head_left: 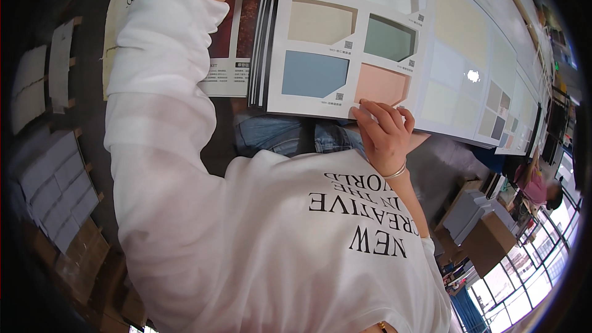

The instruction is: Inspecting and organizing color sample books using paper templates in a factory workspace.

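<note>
My right hand is at the near edge of a white colour-sample board, by the lower corner of a peach swatch. Its fingers are bent, with thumb and index tip close together; anything small between them cannot be made out. Blue, green and cream swatches show through cut-out windows in the same board. My left arm, in a white sleeve, reaches past the top edge of the picture, so the left hand is out of sight.
Under the board lies a stack of dark-edged boards, with a dark red sample sheet to its left. More pale sample boards extend rightward. White stacks stand at the left; a cardboard box and another person are at the right.
</note>
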`<state>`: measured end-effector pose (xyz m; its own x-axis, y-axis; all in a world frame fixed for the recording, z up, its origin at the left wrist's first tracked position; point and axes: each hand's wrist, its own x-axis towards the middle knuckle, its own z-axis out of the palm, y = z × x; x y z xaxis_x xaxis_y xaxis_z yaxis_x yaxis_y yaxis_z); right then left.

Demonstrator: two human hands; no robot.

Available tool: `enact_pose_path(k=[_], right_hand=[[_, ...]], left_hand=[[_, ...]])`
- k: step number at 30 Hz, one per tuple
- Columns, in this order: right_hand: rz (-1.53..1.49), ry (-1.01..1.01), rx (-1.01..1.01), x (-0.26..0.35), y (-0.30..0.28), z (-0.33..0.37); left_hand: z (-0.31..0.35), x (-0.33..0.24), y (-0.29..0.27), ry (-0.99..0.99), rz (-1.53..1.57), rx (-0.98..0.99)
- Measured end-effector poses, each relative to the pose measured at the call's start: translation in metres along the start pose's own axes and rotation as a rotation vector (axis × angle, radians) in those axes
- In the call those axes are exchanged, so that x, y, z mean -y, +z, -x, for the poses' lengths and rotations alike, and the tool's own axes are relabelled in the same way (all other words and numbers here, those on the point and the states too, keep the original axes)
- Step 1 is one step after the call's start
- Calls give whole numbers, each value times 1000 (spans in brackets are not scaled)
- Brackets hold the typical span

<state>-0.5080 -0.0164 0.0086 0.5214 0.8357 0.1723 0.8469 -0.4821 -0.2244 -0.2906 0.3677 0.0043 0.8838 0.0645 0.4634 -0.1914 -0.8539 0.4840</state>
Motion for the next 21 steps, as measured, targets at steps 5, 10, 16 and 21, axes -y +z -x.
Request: enact_pose_path(k=[5,10,16,21], right_hand=[[-4,9,-10,-1,0,0],[-7,-6,-13,2,-1,-4],[0,3,-14,2,-1,-3],[-3,11,-2,3,-2,-4]], left_hand=[[-3,-8,3,-31,-40,31],[2,-4,-2,-47,-54,39],[9,-16,-2,-76,-138,42],[11,9,16,-49,-25,53]])
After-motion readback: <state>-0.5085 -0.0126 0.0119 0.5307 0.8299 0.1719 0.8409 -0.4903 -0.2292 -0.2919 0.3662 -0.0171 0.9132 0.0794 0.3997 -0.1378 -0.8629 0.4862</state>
